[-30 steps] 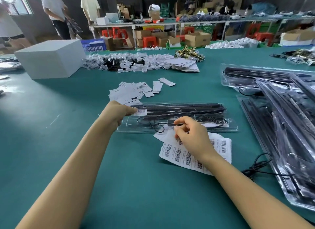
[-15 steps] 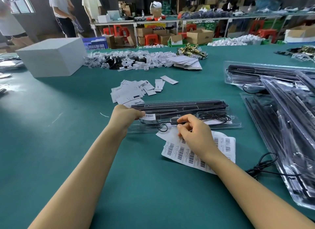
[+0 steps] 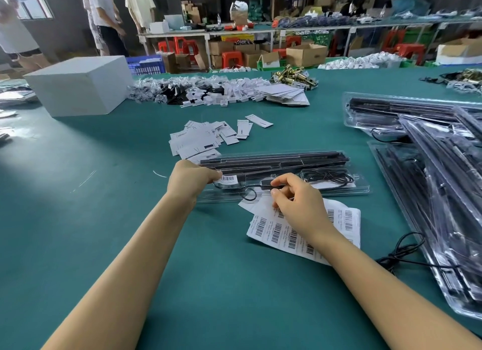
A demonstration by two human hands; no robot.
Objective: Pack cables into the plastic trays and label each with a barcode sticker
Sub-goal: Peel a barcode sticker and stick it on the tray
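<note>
A long clear plastic tray [image 3: 361, 190] lies across the green table in front of me, with black rods and a coiled black cable [image 3: 329, 179] inside. My left hand [image 3: 187, 180] is at the tray's left end and pinches a small barcode sticker [image 3: 229, 179] against the tray top. My right hand [image 3: 300, 203] has its fingers curled; thumb and forefinger pinch the tray's near edge by a black plug. Under that hand lies a sheet of barcode stickers [image 3: 344, 219].
A slanting stack of filled clear trays [image 3: 443, 193] fills the right side, with a loose black cable [image 3: 401, 250] beside it. Small white cards [image 3: 198, 141] lie beyond the tray. Farther back are a white box [image 3: 78, 86] and a heap of bagged parts [image 3: 208, 91]. People stand at the far left.
My left hand has carried the barcode sticker a little to the right, onto the tray's left end. My right hand has stayed at the tray's near edge.
</note>
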